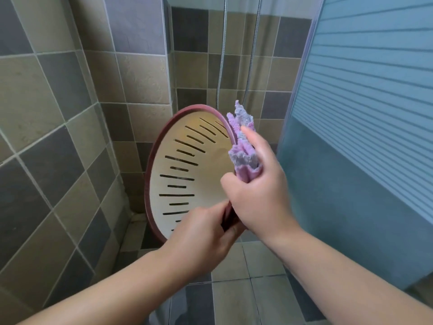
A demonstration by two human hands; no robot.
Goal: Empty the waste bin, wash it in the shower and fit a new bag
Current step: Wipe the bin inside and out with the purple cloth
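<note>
I read this as the washing step, and specifically the wiping of the waste bin (185, 174): I have it tipped on its side inside the tiled shower corner, its slotted cream interior facing me and its dark red rim toward the camera. My left hand (201, 233) has its fingers curled round the near lower rim, holding the bin up off the floor. My right hand (260, 186) grasps a bunched purple cloth (243, 146), which touches the rim on the upper right. No water is visibly running; the shower hose (221, 62) hangs behind. Next, I judge, the cloth should travel round the rim and into the slotted wall while my left hand turns the bin.
</note>
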